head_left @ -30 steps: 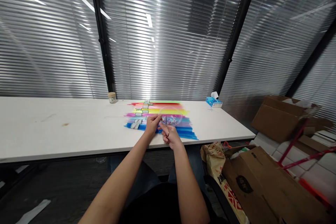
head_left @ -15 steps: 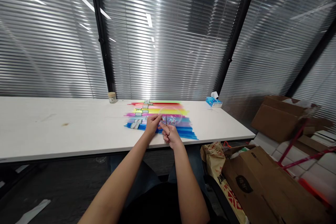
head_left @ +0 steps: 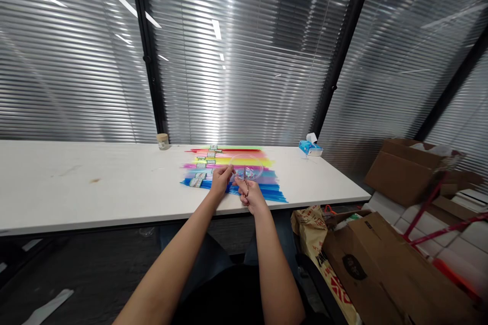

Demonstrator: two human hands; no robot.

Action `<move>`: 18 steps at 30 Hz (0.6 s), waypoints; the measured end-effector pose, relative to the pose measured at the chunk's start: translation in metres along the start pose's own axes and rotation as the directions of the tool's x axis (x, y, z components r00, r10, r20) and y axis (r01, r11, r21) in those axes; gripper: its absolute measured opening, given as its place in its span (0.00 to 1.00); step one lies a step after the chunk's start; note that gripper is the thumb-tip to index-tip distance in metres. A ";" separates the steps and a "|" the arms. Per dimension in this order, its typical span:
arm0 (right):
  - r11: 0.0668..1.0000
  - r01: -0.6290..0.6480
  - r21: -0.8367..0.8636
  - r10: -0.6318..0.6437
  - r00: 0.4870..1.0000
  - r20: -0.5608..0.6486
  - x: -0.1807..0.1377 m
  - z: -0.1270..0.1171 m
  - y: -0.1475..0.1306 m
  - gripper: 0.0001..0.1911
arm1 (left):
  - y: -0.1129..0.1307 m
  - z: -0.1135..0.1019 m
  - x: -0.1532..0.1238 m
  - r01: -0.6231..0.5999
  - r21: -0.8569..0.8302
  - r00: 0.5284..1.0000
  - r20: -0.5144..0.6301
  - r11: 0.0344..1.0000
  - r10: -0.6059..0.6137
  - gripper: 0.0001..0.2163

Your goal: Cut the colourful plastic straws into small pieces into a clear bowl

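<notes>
My right hand [head_left: 252, 198] is closed round small scissors [head_left: 246, 188], their blades pointing up toward a clear plastic bowl [head_left: 248, 168]. Just to its left, my left hand [head_left: 221, 181] pinches something thin that I cannot make out, fingertips almost meeting the scissor tips. Both hands hover over bundles of coloured straws [head_left: 229, 167] laid side by side on the white table [head_left: 95, 183]: red, orange, yellow, pink, purple and blue, with paper labels near their left ends. The bowl sits on the straws and holds small coloured bits.
A small jar [head_left: 162, 140] stands at the table's back edge, a blue tissue pack [head_left: 310, 148] to the right. Cardboard boxes [head_left: 385, 264] and a printed bag [head_left: 316, 244] crowd the floor on the right. Blinds cover the windows behind.
My right hand with the scissors has shifted slightly right and the blades have tilted; my left hand has stayed nearly in place.
</notes>
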State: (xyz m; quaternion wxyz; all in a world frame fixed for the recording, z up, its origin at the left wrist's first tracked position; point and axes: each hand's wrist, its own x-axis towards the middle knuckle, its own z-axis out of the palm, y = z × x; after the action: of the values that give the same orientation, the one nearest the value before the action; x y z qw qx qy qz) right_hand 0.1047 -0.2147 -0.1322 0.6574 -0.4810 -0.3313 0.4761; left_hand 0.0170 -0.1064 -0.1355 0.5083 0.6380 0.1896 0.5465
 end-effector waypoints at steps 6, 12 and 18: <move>1.000 -0.006 -0.012 0.006 1.000 0.001 -0.001 -0.003 -0.001 0.22 | 0.000 0.000 0.001 0.009 -0.021 1.000 -0.004 1.000 -0.009 0.24; 1.000 -0.006 -0.009 0.006 1.000 0.006 -0.004 0.000 -0.002 0.21 | 0.000 0.000 0.001 0.016 -0.030 1.000 -0.004 0.999 -0.016 0.25; 0.999 -0.027 0.019 0.026 0.998 0.050 -0.008 0.000 -0.006 0.27 | 0.001 0.001 0.001 0.014 -0.024 1.000 -0.006 1.000 -0.014 0.25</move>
State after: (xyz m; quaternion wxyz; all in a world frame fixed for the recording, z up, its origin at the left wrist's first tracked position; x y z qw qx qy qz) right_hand 0.1045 -0.2230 -0.1260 0.6472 -0.4670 -0.3365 0.4998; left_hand 0.0180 -0.1065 -0.1341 0.5192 0.6287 0.1892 0.5471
